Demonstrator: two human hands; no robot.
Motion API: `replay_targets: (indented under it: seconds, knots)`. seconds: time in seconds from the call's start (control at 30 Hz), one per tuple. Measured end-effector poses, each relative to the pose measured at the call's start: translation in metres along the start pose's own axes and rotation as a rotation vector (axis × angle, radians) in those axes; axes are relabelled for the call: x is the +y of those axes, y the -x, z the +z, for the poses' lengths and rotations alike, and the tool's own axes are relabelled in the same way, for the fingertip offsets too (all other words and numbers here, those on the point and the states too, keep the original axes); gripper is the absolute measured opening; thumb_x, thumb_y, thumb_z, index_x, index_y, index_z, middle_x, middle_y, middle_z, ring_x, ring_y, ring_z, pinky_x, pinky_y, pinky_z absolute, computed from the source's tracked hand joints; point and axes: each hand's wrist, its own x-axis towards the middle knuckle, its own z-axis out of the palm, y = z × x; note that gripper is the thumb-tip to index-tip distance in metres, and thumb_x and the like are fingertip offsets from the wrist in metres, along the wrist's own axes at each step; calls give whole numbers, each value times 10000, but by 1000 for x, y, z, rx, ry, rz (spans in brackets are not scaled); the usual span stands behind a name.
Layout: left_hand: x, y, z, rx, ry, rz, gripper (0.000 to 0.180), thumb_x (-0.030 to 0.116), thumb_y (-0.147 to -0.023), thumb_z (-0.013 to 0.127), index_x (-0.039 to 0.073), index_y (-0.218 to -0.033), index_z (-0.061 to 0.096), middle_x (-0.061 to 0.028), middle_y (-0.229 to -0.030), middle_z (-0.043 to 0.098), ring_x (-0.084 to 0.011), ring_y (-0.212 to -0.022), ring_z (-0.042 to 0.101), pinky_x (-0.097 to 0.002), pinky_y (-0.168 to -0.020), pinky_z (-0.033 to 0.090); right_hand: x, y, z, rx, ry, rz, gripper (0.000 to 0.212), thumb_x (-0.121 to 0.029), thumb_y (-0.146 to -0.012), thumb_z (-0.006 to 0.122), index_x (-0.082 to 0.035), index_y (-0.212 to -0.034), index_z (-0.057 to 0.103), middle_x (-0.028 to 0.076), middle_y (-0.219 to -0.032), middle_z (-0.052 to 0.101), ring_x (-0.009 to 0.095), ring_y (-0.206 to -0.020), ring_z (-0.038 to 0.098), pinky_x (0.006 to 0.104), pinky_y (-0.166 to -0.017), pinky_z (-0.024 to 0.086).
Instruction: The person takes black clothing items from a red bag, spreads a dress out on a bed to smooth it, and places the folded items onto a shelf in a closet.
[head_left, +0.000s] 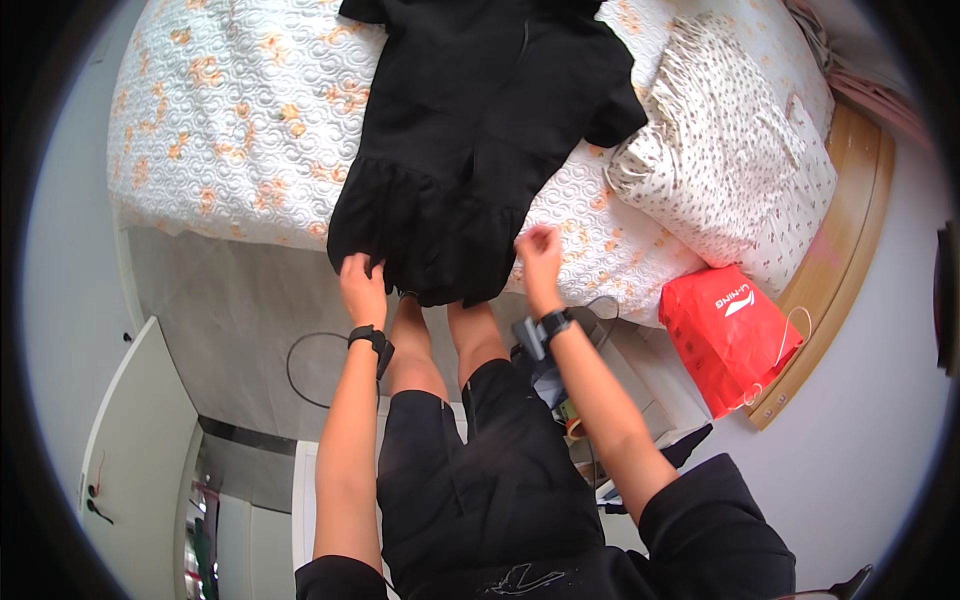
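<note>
A black dress (450, 150) with short sleeves and a gathered, flared lower part lies spread on the bed, its hem toward me and hanging slightly over the near edge. At the left of the hem, my left hand (362, 285) has its fingers closed on the fabric. My right hand (541, 262) is at the right edge of the lower part, fingers curled and pinched together against the cloth. Its fingertips are slightly blurred. Both wrists carry dark bands.
The bed has a white quilted cover (230, 130) with orange flowers. Patterned pillows (720, 150) and a red bag (725, 335) with string handles lie at the right, by a wooden headboard (850, 220). A dark cable (300, 345) loops beside my legs. Low drawers (640, 380) stand at the right.
</note>
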Motion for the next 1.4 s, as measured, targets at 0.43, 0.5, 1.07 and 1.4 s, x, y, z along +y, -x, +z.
replay_targets:
  seconds: [0.43, 0.5, 1.07, 1.4]
  knots:
    - [-59, -39, -79, -281, -142, 355, 340, 190, -841, 785, 5, -1065, 610, -129, -1169, 616, -326, -1151, 577, -421, -957, 470, 63, 86, 16, -340, 70, 360, 356, -135, -786, 817, 20, -1091, 719, 101, -984, 767, 188, -894, 708, 338, -833, 549]
    - [-50, -52, -71, -294, 5, 200, 373, 198, -844, 790, 3, -1099, 600, -141, -1203, 609, -308, -1179, 575, -408, -967, 467, 66, 87, 12, -389, 50, 435, 382, -127, -806, 825, 45, -1120, 693, 87, -1028, 755, 161, -924, 689, 324, -845, 541]
    - [-120, -29, -119, -436, 441, 3, 334, 252, -1084, 536, -48, -1144, 670, -20, -1036, 707, -85, -926, 584, -285, -866, 480, 84, 146, -62, -616, -150, 413, 300, -148, -966, 711, 35, -1202, 680, 29, -1089, 728, 100, -965, 640, 300, -892, 517]
    - [-96, 27, -175, -457, 684, -98, 495, 394, -1107, 454, -47, -1285, 596, -97, -1255, 677, -174, -1111, 646, -315, -991, 498, 38, 210, -101, -413, -398, 353, 353, -173, -1007, 661, 18, -1295, 589, 45, -1187, 689, 107, -1049, 627, 287, -954, 506]
